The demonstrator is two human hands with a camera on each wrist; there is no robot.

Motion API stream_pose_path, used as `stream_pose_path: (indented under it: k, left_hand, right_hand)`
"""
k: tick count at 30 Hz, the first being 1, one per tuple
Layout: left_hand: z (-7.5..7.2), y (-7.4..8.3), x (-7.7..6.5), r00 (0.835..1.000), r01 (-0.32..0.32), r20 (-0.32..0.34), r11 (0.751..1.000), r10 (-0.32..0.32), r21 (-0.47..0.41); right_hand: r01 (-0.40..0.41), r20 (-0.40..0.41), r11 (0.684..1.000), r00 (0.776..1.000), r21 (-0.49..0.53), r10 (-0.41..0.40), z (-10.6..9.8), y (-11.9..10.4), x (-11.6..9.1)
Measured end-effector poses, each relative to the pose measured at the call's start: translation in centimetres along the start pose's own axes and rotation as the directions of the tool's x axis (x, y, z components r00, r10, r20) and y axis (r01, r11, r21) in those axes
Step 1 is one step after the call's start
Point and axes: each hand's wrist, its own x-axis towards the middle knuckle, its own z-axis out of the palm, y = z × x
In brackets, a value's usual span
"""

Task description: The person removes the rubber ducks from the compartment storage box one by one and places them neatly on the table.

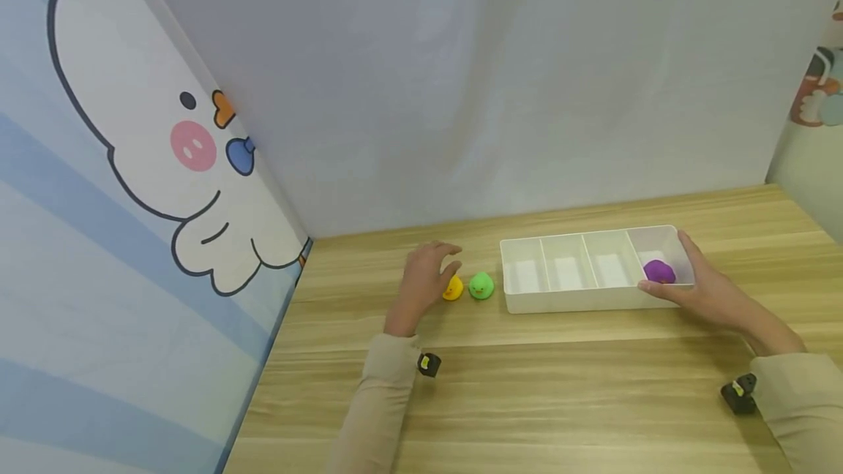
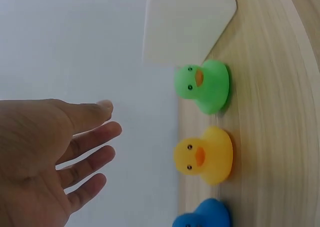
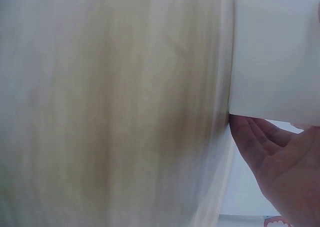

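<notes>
My left hand (image 1: 421,280) hovers over the ducks with nothing in it, its fingers and thumb apart. Right below it sits a yellow rubber duck (image 1: 454,289), and a green rubber duck (image 1: 481,287) stands just to the right. The left wrist view also shows part of a blue rubber duck (image 2: 207,214), hidden behind the hand in the head view. My right hand (image 1: 714,298) grips the right end of a white divided box (image 1: 579,301), thumb at the front and fingers around the far side. Inside the rightmost compartment lies a purple rubber duck (image 1: 658,271).
The box's other compartments lie to the left of the purple duck. Behind the wooden table (image 1: 527,401) hangs a pale grey curtain (image 1: 474,93). A cartoon-printed cloth (image 1: 145,254) borders the left side. Small black devices sit by both sleeves.
</notes>
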Motion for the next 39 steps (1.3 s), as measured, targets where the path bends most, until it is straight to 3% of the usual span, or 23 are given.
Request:
stream_pose_path:
  k: [21,27,39]
  left_hand:
    - [2.1,5.1,3.0,0.991,-0.113,0.069,0.994,0.113,-0.003]
    - [2.6,6.7,3.6,0.984,-0.168,0.057,0.986,0.167,0.019]
    - [3.6,9.8,5.0,0.967,-0.228,0.127,0.973,0.221,0.042]
  right_hand:
    - [0.020,-0.005,1.000,1.000,0.008,-0.020,0.1,0.3,0.1]
    - [0.024,-0.004,0.999,1.000,0.025,-0.024,0.0,0.4,0.2]
    - [0.036,-0.019,0.999,0.999,0.028,-0.035,0.1,0.4,0.3]
